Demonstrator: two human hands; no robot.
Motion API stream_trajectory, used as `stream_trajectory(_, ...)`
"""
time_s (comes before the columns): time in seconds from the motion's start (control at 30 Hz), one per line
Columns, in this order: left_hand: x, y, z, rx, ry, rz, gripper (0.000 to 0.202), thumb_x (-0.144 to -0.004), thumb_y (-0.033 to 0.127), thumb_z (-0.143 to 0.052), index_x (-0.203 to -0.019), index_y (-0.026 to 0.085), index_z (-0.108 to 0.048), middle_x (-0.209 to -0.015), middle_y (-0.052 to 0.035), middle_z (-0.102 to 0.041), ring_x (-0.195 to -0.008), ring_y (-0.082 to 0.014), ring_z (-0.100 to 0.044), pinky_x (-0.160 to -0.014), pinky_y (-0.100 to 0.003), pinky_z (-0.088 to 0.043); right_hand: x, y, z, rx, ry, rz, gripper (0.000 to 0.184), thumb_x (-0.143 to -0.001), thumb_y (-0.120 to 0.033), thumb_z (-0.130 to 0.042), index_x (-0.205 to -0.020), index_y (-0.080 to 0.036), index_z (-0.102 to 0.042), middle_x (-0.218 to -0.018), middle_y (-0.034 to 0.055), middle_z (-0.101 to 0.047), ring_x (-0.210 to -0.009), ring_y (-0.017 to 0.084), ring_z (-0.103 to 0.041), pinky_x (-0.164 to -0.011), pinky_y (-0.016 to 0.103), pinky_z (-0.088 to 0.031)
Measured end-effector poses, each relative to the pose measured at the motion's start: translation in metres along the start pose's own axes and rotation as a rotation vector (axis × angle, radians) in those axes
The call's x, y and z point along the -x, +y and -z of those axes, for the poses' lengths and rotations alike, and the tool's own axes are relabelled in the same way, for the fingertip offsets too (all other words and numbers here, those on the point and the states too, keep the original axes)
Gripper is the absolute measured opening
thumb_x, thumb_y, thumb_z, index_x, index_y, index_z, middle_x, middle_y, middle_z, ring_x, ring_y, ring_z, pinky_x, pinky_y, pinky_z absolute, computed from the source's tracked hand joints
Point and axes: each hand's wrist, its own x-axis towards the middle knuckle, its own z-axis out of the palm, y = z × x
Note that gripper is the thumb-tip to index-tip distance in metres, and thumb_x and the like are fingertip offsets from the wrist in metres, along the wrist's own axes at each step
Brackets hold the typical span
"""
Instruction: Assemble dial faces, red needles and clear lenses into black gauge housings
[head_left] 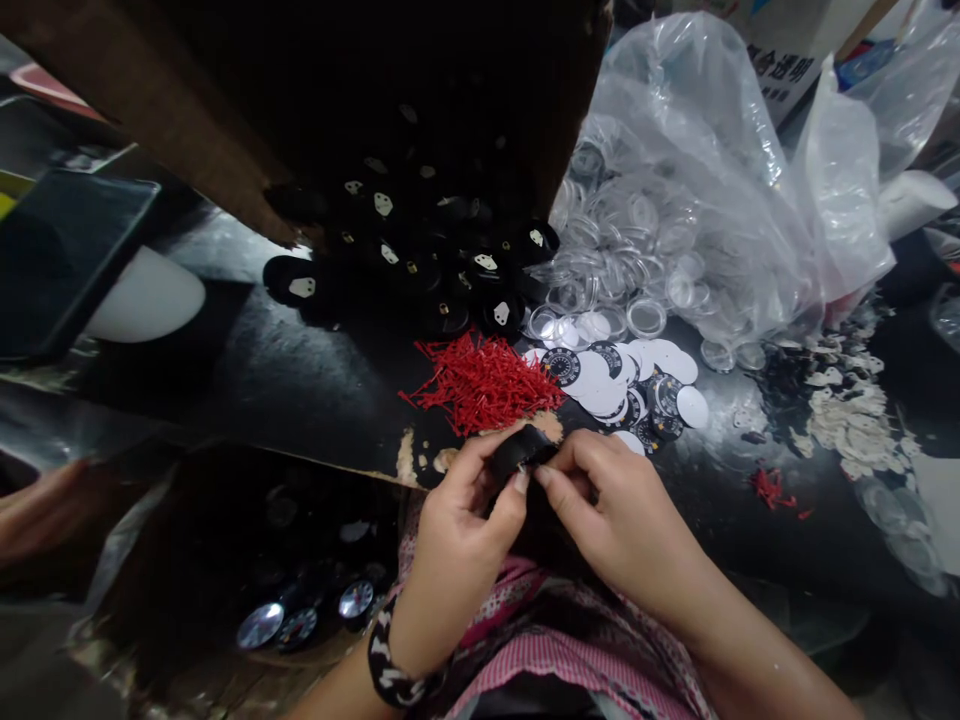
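Observation:
My left hand (461,515) and my right hand (607,510) meet in front of me at the table's near edge, both pinched round a small black round casing (521,450). The left thumb and fingers wrap its left side; the right fingertips press on its right side. Just beyond the hands lies a heap of thin red pointers (484,385). To its right are white and black printed dial discs (622,385). Black casings (420,260) spill from a dark cardboard box behind the pointers.
A clear plastic bag of transparent round covers (645,240) lies at the back right. Pale scraps (855,415) and a few red bits (769,488) lie at the right. A box with shiny finished pieces (300,615) sits at the lower left. A black tray (64,260) stands at the left.

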Motion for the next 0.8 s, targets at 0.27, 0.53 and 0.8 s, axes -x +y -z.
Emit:
stream_trajectory(0.27, -0.003, -0.006, 0.005, 0.371, -0.159, 0.289, 0.034, -0.083, 0.032, -0.070, -0.117, 0.034, -0.067, -0.124, 0.0023, -0.068, -0.125, -0.0198, -0.056, -0.106, -0.027, -0.043, -0.010, 0.010, 0.003, 0.287, 0.060, 0.292, 0.008, -0.089, -0.016, -0.055, -0.092, -0.015, -0.063, -0.086, 0.0049, -0.065, -0.081, 0.021, -0.059, -0.075, 0.035, -0.038)
stream_trajectory(0.53, 0.003, -0.009, -0.012, 0.543, 0.053, 0.437, 0.031, -0.076, 0.044, -0.074, -0.104, 0.031, -0.074, -0.121, -0.0019, -0.070, -0.126, -0.0278, -0.055, -0.102, -0.036, -0.049, -0.014, -0.002, -0.004, 0.287, 0.146, 0.136, 0.007, -0.084, -0.012, -0.057, -0.079, -0.015, -0.061, -0.074, 0.0032, -0.064, -0.068, 0.017, -0.056, -0.067, 0.031, -0.041)
stream_trajectory(0.8, -0.008, -0.021, -0.002, 0.415, -0.054, 0.241, 0.034, -0.082, 0.036, -0.070, -0.116, 0.030, -0.068, -0.124, -0.0016, -0.068, -0.117, -0.0229, -0.062, -0.099, -0.032, -0.052, -0.062, 0.062, 0.056, 0.294, 0.307, -0.130, 0.017, -0.090, -0.028, -0.058, -0.102, -0.019, -0.065, -0.102, 0.0082, -0.067, -0.081, 0.019, -0.063, -0.077, 0.035, -0.048)
